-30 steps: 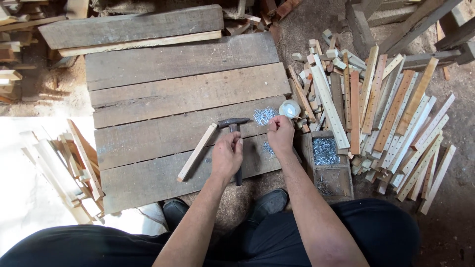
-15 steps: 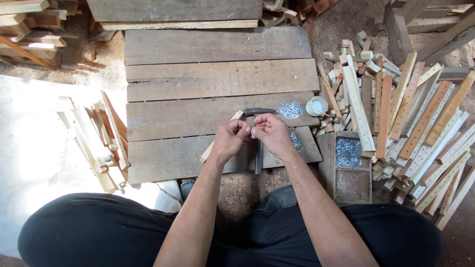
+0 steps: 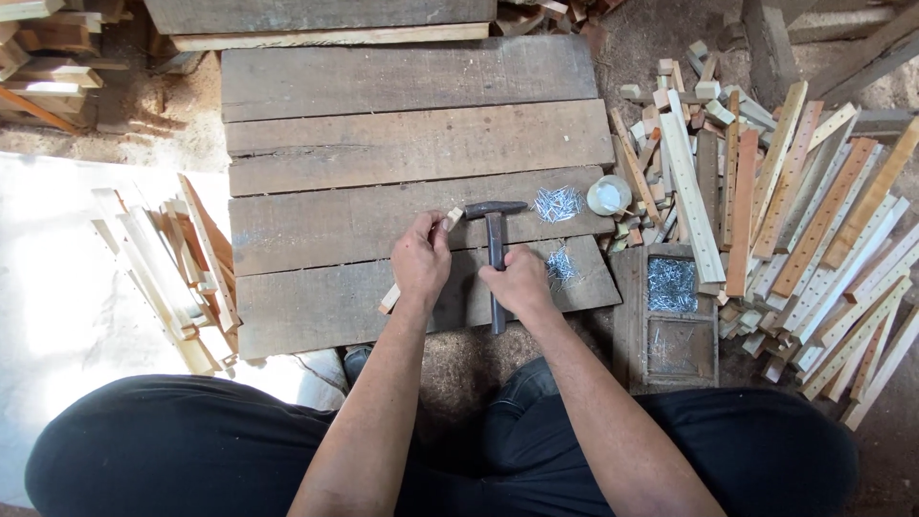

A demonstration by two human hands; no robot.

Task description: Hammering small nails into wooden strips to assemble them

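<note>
**Hands at the hammer on a plank work surface**

A person in dark trousers is sitting over a platform of weathered planks (image 3: 383, 144), both bare forearms reaching forward. The right hand (image 3: 520, 284) is lying over the handle of a hammer (image 3: 495, 251), fingers curling around it, though whether the grasp is clenched tight cannot be told from above. The hammer is lying flat near the front edge of the planks, handle pointing back toward the person, dark head pointing away. Just left of the hammer, the left hand (image 3: 421, 258) is pressing down on a pale wooden slat (image 3: 390, 298), fingers closing over its far end beside the hammer head. Just right of the hammer, loose nails (image 3: 562, 266) are lying scattered, with a second nail pile (image 3: 557, 203) slightly farther off, beside a small white cup (image 3: 609, 195). Right of the hammer, beyond the planks' edge, a wooden tray of nails (image 3: 673, 287) is sitting on the dirt floor. Farther right, drilled wooden strips (image 3: 795, 211) are lying heaped. Well left of the hammer, more slats (image 3: 172, 268) are lying stacked in bright sunlight.
</note>
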